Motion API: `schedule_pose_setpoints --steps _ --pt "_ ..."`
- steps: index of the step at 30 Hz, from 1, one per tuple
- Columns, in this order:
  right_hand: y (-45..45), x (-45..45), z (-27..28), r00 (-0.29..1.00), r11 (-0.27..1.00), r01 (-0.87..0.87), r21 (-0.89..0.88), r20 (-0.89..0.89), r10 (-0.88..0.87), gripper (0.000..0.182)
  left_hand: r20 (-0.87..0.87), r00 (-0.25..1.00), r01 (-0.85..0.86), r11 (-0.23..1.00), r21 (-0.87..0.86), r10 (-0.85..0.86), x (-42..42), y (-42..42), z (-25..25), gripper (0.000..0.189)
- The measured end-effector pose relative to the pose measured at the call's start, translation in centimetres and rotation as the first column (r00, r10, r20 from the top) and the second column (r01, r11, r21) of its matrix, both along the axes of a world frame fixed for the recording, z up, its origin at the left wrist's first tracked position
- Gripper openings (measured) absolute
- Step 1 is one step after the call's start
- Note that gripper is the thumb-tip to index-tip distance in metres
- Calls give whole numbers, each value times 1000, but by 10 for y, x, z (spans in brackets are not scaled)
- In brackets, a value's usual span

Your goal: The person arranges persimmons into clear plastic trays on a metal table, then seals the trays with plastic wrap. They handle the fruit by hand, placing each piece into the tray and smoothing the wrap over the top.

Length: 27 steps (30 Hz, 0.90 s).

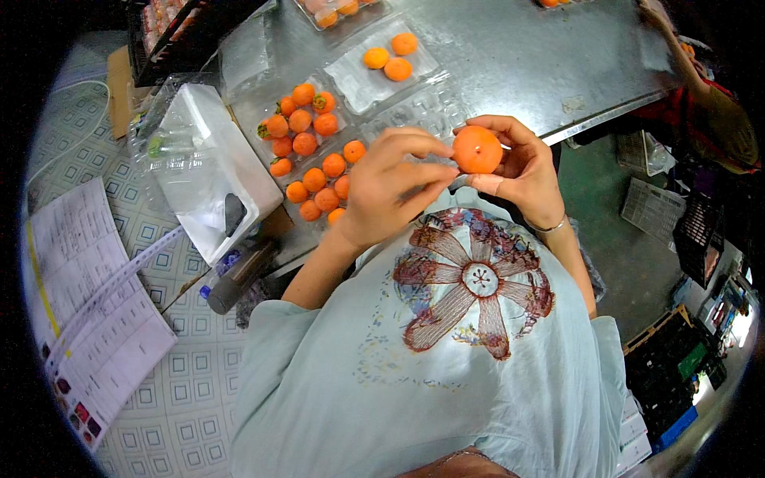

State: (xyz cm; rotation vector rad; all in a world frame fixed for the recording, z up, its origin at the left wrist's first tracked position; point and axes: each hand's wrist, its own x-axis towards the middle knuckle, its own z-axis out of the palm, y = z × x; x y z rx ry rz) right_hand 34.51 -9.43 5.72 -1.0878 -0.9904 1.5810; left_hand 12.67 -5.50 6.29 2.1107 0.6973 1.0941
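An orange persimmon is held up in front of my chest, its small dark tip facing me. My right hand grips it, thumb below and fingers around the far side. The bent fingertips of my left hand meet the fruit's left side; whether they pinch anything there is hidden. Loose persimmons lie on the table left of my left hand. Behind them is a group of persimmons, some with green calyxes showing. A clear plastic tray with a white liner holds three persimmons.
The metal table has another filled clear tray at its far side. To the left stand a white foam box, a dark bottle and printed sheets. Another person's arm reaches in at upper right.
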Motion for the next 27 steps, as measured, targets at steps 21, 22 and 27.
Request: schedule_pose_setpoints --steps 21,22,27 --pt "-19 17 -37 526 934 -310 -178 -851 13 65 458 880 456 498 -737 -128 34 10 -22 43" --pt "-20 15 -41 514 928 -337 -160 -857 39 65 506 851 509 452 -732 -140 35 9 -21 44" --pt "-17 -1 -42 557 916 -387 -106 -819 141 63 537 831 553 318 -770 -147 30 -1 -28 48"
